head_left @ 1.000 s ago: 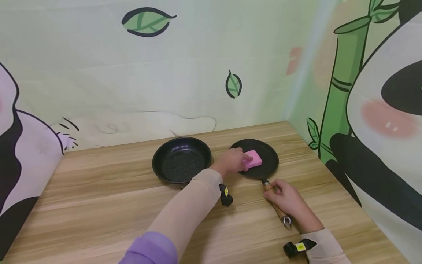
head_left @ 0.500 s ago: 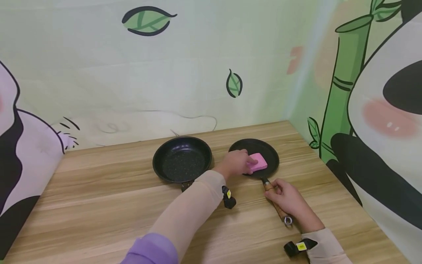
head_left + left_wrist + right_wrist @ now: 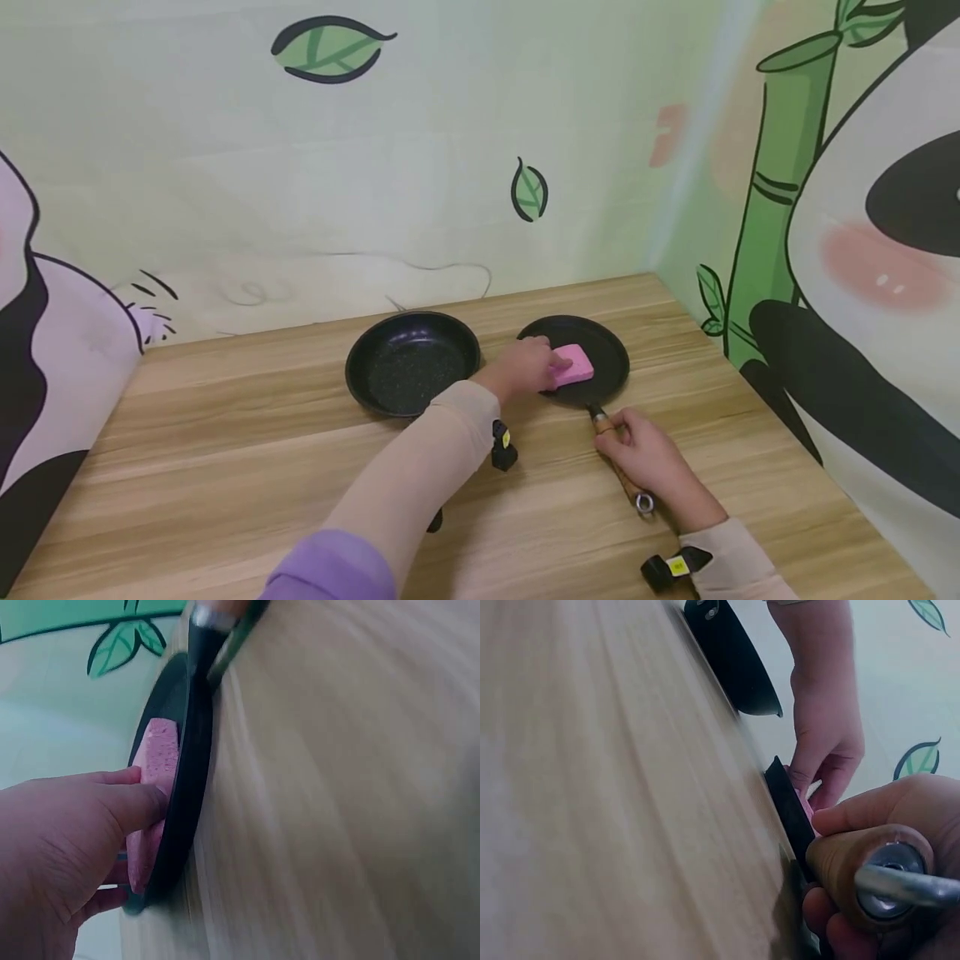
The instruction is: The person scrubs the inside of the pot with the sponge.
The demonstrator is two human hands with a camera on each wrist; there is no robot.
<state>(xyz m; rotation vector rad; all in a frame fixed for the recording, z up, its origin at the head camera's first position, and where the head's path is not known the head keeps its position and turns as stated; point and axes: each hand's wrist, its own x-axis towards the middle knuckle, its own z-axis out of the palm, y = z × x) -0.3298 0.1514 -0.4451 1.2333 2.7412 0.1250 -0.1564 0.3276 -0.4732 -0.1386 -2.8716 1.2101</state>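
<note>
My left hand [image 3: 522, 367] pinches a pink sponge [image 3: 576, 365] between thumb and fingers. The sponge [image 3: 157, 754] lies against the inside of a flat, shallow black pan [image 3: 606, 350], as the left wrist view shows from the side. With my right hand [image 3: 647, 450] I grip the pan's wooden handle [image 3: 624, 479] from the right. A metal hanging ring [image 3: 907, 885] sticks out from the handle's end in the right wrist view. Part of the pan's left side is hidden behind my left hand.
A deeper black frying pan [image 3: 412, 367] stands to the left on the wooden table [image 3: 225, 442]. My left forearm crosses over its handle [image 3: 435, 522], hiding most of it. A printed wall [image 3: 420, 150] with leaves and pandas borders the table at the back and right.
The sponge slid right across the flat pan, then came back left with my left hand. My right hand keeps its grip on the handle.
</note>
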